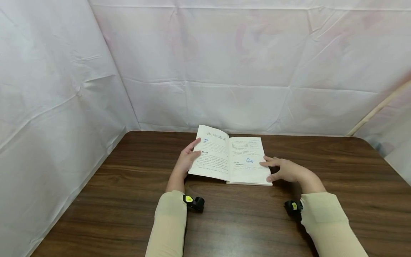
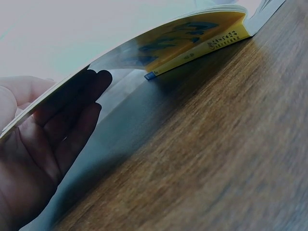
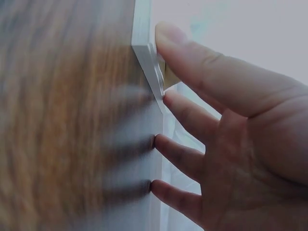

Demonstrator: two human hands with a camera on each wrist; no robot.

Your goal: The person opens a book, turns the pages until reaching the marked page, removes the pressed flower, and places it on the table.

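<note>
1. Head view: an open book (image 1: 231,159) is seen lying near the far middle of a dark wooden table (image 1: 128,200), with white sheeting (image 1: 224,71) hung behind it. The left page is lifted off the table and held by the left hand (image 1: 187,160), thumb on top. The right hand (image 1: 284,170) is laid on the lower right page, fingers extended.

2. Left wrist view: the fingers (image 2: 72,120) are seen straight beneath the raised yellow cover (image 2: 202,41), which is supported from below; the thumb is only partly shown.

3. Right wrist view: the fingertips (image 3: 166,101) are pressed against the stacked page edges (image 3: 149,67), thumb above; nothing is clenched.

4. The step is judged to be holding the book open, perhaps before a page turn. A single leaf would next have to be separated by the right thumb while the left side is kept steady.
</note>
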